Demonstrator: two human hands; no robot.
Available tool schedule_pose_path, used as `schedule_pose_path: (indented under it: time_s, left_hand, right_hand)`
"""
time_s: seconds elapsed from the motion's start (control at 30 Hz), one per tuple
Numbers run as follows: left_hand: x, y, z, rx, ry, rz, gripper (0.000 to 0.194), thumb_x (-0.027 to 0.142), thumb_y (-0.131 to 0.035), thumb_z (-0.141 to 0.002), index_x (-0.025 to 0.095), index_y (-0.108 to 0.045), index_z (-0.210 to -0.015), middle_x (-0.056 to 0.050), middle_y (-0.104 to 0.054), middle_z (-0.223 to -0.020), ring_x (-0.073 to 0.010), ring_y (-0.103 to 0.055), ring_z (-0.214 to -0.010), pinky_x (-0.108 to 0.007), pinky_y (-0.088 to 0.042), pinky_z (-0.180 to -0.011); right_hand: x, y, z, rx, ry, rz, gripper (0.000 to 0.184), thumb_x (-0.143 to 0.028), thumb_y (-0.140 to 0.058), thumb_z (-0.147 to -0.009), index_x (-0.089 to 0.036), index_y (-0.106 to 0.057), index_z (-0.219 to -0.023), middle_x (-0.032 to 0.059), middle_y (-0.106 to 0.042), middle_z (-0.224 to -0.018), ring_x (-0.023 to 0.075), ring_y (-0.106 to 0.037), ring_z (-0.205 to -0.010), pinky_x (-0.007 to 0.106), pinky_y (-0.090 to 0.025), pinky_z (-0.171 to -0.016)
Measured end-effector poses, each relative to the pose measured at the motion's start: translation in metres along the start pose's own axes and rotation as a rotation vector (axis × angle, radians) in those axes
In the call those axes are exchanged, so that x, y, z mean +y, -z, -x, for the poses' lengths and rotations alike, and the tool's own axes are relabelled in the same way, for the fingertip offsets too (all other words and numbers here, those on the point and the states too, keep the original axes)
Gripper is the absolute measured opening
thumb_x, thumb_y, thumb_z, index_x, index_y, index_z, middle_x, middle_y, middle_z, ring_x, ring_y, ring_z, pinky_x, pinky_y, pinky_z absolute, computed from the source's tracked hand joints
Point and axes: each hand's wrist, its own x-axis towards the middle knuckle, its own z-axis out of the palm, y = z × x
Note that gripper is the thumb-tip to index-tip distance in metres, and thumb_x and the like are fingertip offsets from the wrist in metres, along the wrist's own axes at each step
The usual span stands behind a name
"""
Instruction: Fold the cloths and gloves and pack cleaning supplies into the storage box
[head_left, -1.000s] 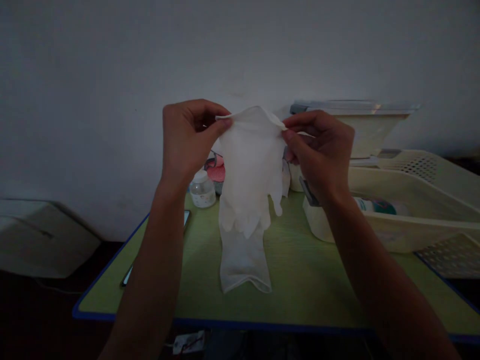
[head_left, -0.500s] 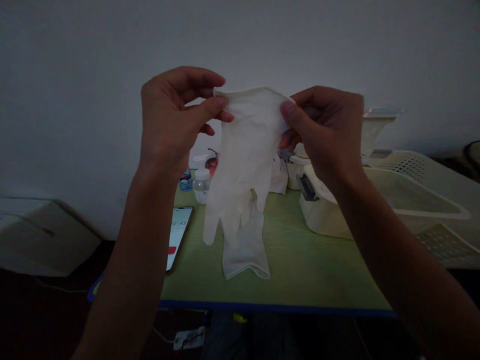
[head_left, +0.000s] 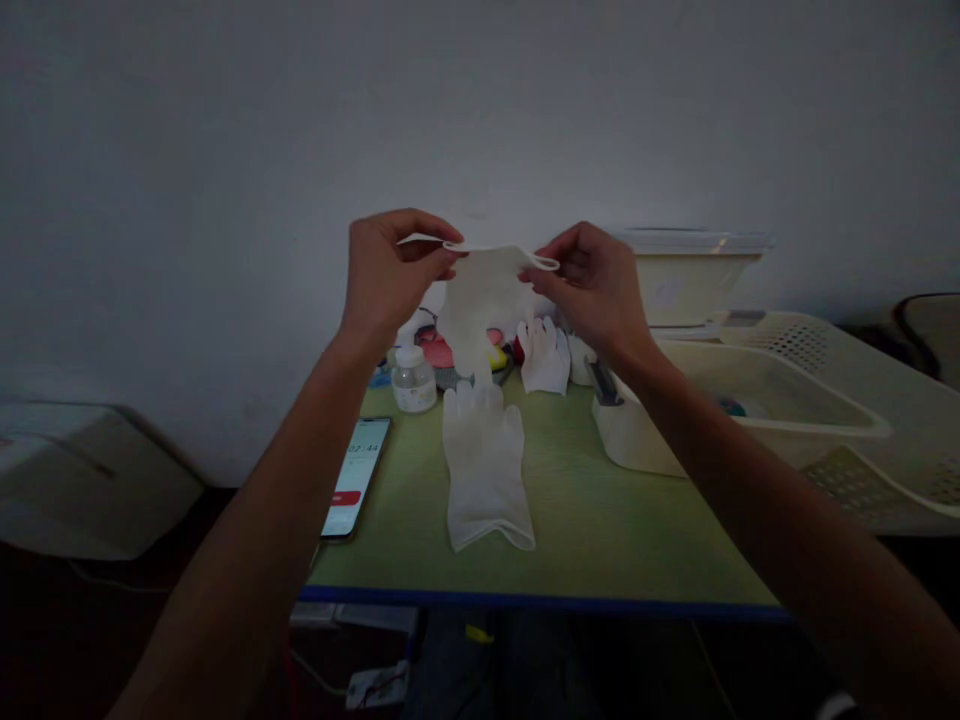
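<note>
A thin white glove (head_left: 486, 295) hangs by its cuff between my two hands above the table. My left hand (head_left: 394, 265) pinches the left side of the cuff between thumb and fingers. On the right side, the cuff edge is pinched by my right hand (head_left: 589, 280), and a loop of the rim sticks out there. Below, a second white glove (head_left: 486, 470) lies flat on the green table (head_left: 600, 530), fingers pointing away and cuff toward me. The hanging glove's fingertips overlap the lying one in view; whether they touch I cannot tell.
A phone (head_left: 357, 475) showing a timer lies at the left, near a clear jar with a white lid (head_left: 413, 380). Behind sit a knit glove (head_left: 545, 355) and several coloured items. Pale plastic bins (head_left: 652, 440) and a perforated basket (head_left: 810, 340) occupy the right.
Both hands have moved farther away from me and slightly lower, closer together, carrying the glove. Its cuff now shows as a narrow looped edge, and more of the lying glove is visible.
</note>
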Motion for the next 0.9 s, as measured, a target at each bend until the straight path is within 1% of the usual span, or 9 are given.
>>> schedule_pose_path:
  time_s: [0.07, 0.13, 0.27, 0.37, 0.47, 0.6, 0.73, 0.8, 0.9]
  left_hand:
    - [0.01, 0.013, 0.024, -0.05, -0.031, -0.068, 0.015, 0.001, -0.062, -0.059, 0.015, -0.064, -0.064, 0.0, -0.065, -0.068, -0.0098, -0.06, -0.061, -0.018, -0.049, -0.053]
    - [0.006, 0.023, 0.063, -0.154, 0.069, -0.171, 0.014, 0.006, -0.063, -0.059, 0.016, -0.065, -0.067, -0.001, -0.065, -0.071, -0.0125, -0.062, -0.068, -0.02, -0.05, -0.055]
    - [-0.029, 0.032, 0.154, -0.383, 0.323, -0.247, 0.011, 0.012, -0.056, -0.066, 0.017, -0.065, -0.068, -0.003, -0.066, -0.078, -0.0146, -0.062, -0.073, -0.025, -0.053, -0.064]
    - [-0.05, 0.033, 0.196, -0.479, 0.418, -0.299, 0.013, 0.009, -0.053, -0.066, 0.018, -0.064, -0.068, -0.003, -0.066, -0.076, -0.0156, -0.062, -0.073, -0.027, -0.051, -0.067]
    - [-0.054, 0.034, 0.209, -0.462, 0.466, -0.247, 0.01, 0.013, -0.055, -0.069, 0.019, -0.063, -0.071, -0.003, -0.066, -0.083, -0.016, -0.062, -0.078, -0.027, -0.05, -0.07]
    - [-0.052, 0.034, 0.206, -0.483, 0.545, -0.239, 0.007, 0.016, -0.057, -0.07, 0.018, -0.063, -0.073, -0.001, -0.064, -0.074, -0.0138, -0.059, -0.067, -0.023, -0.046, -0.06]
    - [-0.048, 0.035, 0.207, -0.46, 0.444, -0.234, 0.008, 0.016, -0.054, -0.071, 0.017, -0.062, -0.072, -0.002, -0.064, -0.079, -0.0123, -0.056, -0.066, -0.021, -0.04, -0.055]
    - [-0.046, 0.036, 0.21, -0.493, 0.408, -0.26, 0.011, 0.013, -0.052, -0.072, 0.018, -0.061, -0.074, -0.002, -0.064, -0.081, -0.0122, -0.055, -0.067, -0.021, -0.04, -0.056]
    - [-0.042, 0.038, 0.215, -0.555, 0.436, -0.346, 0.017, 0.011, -0.05, -0.072, 0.019, -0.06, -0.082, 0.002, -0.058, -0.069, -0.0111, -0.051, -0.059, -0.021, -0.038, -0.054]
  right_hand:
    - [-0.015, 0.005, 0.025, -0.08, 0.007, 0.021, 0.015, -0.011, -0.063, -0.069, -0.018, -0.049, -0.073, -0.003, -0.057, -0.074, 0.0097, -0.058, -0.067, 0.024, -0.051, -0.062]
    - [-0.021, 0.005, 0.065, -0.217, -0.029, 0.059, 0.01, -0.014, -0.061, -0.072, -0.018, -0.053, -0.077, 0.0001, -0.061, -0.08, 0.0111, -0.059, -0.069, 0.025, -0.052, -0.063]
    - [-0.01, -0.003, 0.153, -0.484, -0.158, 0.204, 0.011, -0.006, -0.05, -0.078, -0.016, -0.055, -0.075, 0.0045, -0.062, -0.08, 0.0122, -0.058, -0.067, 0.026, -0.05, -0.061]
    - [-0.002, -0.008, 0.19, -0.592, -0.204, 0.247, 0.014, -0.003, -0.049, -0.077, -0.014, -0.057, -0.077, 0.0062, -0.061, -0.082, 0.0133, -0.057, -0.069, 0.026, -0.049, -0.062]
    - [-0.003, -0.007, 0.197, -0.569, -0.229, 0.232, 0.014, -0.004, -0.048, -0.079, -0.015, -0.056, -0.077, 0.0054, -0.059, -0.082, 0.013, -0.056, -0.069, 0.025, -0.047, -0.062]
    - [-0.006, -0.006, 0.194, -0.513, -0.234, 0.194, 0.013, -0.006, -0.047, -0.079, -0.017, -0.054, -0.075, 0.0042, -0.057, -0.078, 0.0128, -0.054, -0.066, 0.023, -0.046, -0.057]
    - [-0.008, -0.006, 0.196, -0.407, -0.172, 0.146, 0.012, -0.009, -0.045, -0.082, -0.017, -0.052, -0.078, 0.0046, -0.057, -0.077, 0.0127, -0.053, -0.065, 0.024, -0.046, -0.059]
    - [-0.009, -0.006, 0.198, -0.459, -0.186, 0.175, 0.011, -0.01, -0.045, -0.082, -0.018, -0.051, -0.078, 0.0032, -0.057, -0.073, 0.0125, -0.053, -0.063, 0.024, -0.045, -0.057]
    - [-0.012, -0.004, 0.201, -0.604, -0.235, 0.287, 0.012, -0.008, -0.045, -0.08, -0.018, -0.051, -0.081, 0.0018, -0.057, -0.071, 0.0132, -0.053, -0.061, 0.024, -0.043, -0.055]
